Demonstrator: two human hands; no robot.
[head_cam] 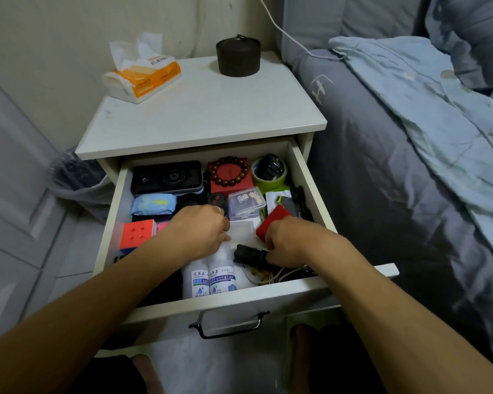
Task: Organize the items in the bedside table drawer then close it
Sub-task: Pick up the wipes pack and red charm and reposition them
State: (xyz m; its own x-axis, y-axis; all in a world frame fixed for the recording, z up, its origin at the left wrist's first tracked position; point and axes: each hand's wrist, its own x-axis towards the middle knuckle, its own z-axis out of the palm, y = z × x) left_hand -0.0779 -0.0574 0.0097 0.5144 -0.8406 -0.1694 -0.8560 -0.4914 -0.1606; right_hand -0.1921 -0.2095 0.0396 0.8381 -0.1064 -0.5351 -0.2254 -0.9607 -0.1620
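Still, the drawer point(305, 177) stands open, crowded.

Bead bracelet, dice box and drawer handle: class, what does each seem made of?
Bead bracelet: probably polished wood, dark brown with a soft sheen.
Dice box: clear hard plastic; the dice show through.
Drawer handle: likely metal with a glossy black finish, though coated plastic is possible.

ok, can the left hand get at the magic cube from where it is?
Probably yes. The magic cube sits uncovered at the drawer's left side, beside the left hand's wrist, top face exposed. But that hand seems busy on a clear plastic case.
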